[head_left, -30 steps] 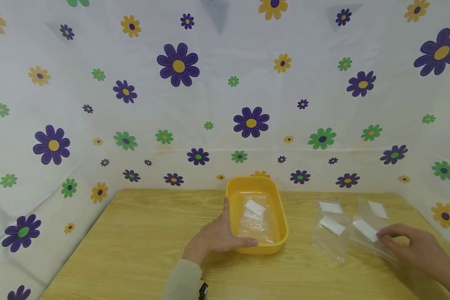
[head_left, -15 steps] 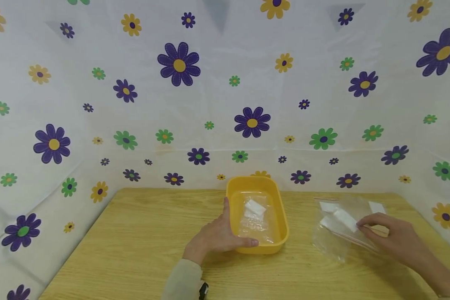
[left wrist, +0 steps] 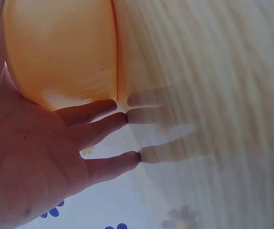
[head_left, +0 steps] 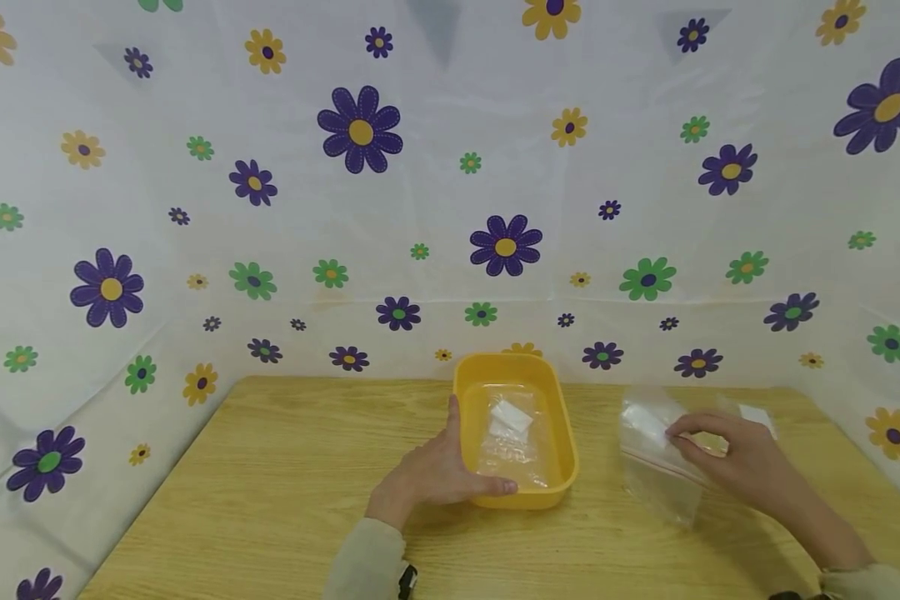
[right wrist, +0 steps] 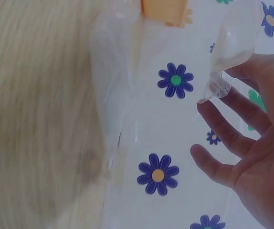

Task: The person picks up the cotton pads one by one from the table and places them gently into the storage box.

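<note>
My right hand (head_left: pixel 742 458) pinches a clear zip-seal plastic bag (head_left: pixel 645 421) between thumb and fingertips, raised above the right side of the table. In the right wrist view the bag (right wrist: pixel 237 38) bunches at the fingertips, and the other fingers spread apart. My left hand (head_left: pixel 435 467) rests against the near left corner of a yellow plastic tub (head_left: pixel 568 433), its thumb along the near side. From the left wrist, that hand's fingers (left wrist: pixel 110 164) look straight, their tips at the table. Inside the tub lies a clear bag with a white label (head_left: pixel 510 415).
Beneath the held bag, another clear bag (head_left: pixel 671 504) lies on the wooden table (head_left: pixel 292 483). A white-labelled bag (head_left: pixel 757 415) is partly hidden behind the right hand. A flower-print sheet (head_left: pixel 420 192) stands behind the table and along its sides.
My right hand has lifted the zip-seal bag off the table and carried it leftward, over the other bags. The left hand and the tub have stayed in place.
</note>
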`<state>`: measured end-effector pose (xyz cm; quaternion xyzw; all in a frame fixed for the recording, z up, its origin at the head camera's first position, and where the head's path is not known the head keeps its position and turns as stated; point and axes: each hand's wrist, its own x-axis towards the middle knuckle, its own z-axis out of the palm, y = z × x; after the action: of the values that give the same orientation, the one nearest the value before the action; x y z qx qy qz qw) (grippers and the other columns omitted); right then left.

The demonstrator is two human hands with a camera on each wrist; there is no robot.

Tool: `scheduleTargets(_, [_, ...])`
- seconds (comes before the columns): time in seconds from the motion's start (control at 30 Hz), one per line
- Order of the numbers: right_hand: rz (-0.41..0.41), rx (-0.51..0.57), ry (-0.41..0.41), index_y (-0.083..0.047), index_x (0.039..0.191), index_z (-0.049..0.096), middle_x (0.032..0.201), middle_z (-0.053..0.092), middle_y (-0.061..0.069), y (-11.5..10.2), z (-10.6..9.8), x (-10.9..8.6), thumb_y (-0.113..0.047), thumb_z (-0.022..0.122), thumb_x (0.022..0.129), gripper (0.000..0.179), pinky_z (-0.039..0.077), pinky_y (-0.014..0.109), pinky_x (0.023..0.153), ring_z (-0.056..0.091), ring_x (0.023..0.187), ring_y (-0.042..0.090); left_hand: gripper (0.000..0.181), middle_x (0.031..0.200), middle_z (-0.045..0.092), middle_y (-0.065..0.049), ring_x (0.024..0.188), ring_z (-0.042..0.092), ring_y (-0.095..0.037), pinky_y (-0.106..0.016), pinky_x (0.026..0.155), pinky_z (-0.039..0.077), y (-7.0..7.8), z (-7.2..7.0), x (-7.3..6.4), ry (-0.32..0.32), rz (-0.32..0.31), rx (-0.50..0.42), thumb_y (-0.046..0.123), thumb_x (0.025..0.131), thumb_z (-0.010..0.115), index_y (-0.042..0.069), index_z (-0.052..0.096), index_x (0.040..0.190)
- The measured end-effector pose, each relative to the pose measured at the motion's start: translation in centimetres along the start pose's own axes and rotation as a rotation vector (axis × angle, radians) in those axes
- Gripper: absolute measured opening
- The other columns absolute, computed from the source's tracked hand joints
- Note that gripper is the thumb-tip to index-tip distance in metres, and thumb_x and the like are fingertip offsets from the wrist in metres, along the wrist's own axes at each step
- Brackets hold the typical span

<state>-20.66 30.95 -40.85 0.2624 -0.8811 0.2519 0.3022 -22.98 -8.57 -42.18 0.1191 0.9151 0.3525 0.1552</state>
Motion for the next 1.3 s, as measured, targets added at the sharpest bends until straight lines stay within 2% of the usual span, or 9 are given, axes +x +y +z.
scheduleTargets(0.2, [-0.07,0.052,-0.011,-0.022,0.092,0.077,0.088,0.076,-0.006,-1.1,1.4,1.9,0.009,0.084,0.073,0.038,0.049,0.003,0.078,0.067,0.085,-0.005,0.148,0.162,0.041,-0.018,0.138,0.053,-0.041,-0.063,0.111,0.045,0.0,0.0,0.1,0.001,-0.002,-0.002,0.077,0.068,0.079,0.024,-0.021,0.162])
scheduleTargets(0.4, [-0.113,0.043,-0.008,-0.023,0.091,0.077,0.086,0.078,-0.003,-2.0,2.8,3.5,0.004,0.085,0.074,0.032,0.051,0.006,0.079,0.071,0.081,0.005,0.148,0.163,0.04,-0.017,0.138,0.053,-0.041,-0.063,0.111,0.045,0.0,0.1,0.2,-0.004,0.005,-0.006,0.077,0.068,0.079,0.024,-0.022,0.162])
scheduleTargets(0.53, [-0.101,0.03,-0.05,-0.023,0.09,0.077,0.089,0.077,-0.009,-2.9,3.5,4.4,0.004,0.085,0.074,0.033,0.053,0.008,0.078,0.07,0.082,0.009,0.147,0.162,0.041,-0.017,0.137,0.054,-0.041,-0.064,0.11,0.046,0.1,0.0,0.1,-0.005,0.007,-0.002,0.077,0.068,0.079,0.024,-0.022,0.162])
scheduleTargets(0.77, [-0.05,0.049,-0.15,-0.024,0.093,0.077,0.094,0.074,-0.013,-4.7,4.6,5.8,0.001,0.082,0.081,0.028,0.062,0.032,0.076,0.067,0.085,0.006,0.148,0.164,0.036,-0.02,0.139,0.052,-0.043,-0.062,0.11,0.046,0.1,-0.1,0.1,-0.006,0.02,-0.001,0.078,0.068,0.078,0.022,-0.023,0.162])
scheduleTargets(0.87, [-0.038,0.082,-0.179,-0.021,0.093,0.077,0.094,0.074,-0.011,-5.1,5.0,6.3,0.002,0.081,0.082,0.026,0.063,0.037,0.079,0.068,0.087,0.007,0.149,0.165,0.034,-0.02,0.141,0.05,-0.043,-0.061,0.111,0.046,0.0,0.0,0.1,-0.007,0.027,-0.008,0.079,0.068,0.078,0.021,-0.023,0.162])
scheduleTargets(1.0, [-0.021,0.091,-0.216,-0.02,0.093,0.078,0.095,0.075,-0.009,-5.6,5.6,6.8,0.0,0.08,0.083,0.023,0.063,0.035,0.081,0.068,0.088,0.009,0.148,0.165,0.034,-0.021,0.141,0.05,-0.044,-0.062,0.111,0.046,-0.1,0.1,0.1,-0.005,0.021,-0.007,0.078,0.069,0.078,0.021,-0.022,0.162])
scheduleTargets(1.3, [-0.062,0.093,-0.237,-0.019,0.095,0.078,0.094,0.075,-0.008,-6.3,6.7,7.7,-0.002,0.08,0.085,0.02,0.062,0.032,0.079,0.069,0.086,0.015,0.147,0.166,0.031,-0.02,0.144,0.047,-0.043,-0.061,0.114,0.043,-0.1,0.1,0.2,-0.004,0.029,-0.004,0.077,0.07,0.077,0.019,-0.021,0.163])
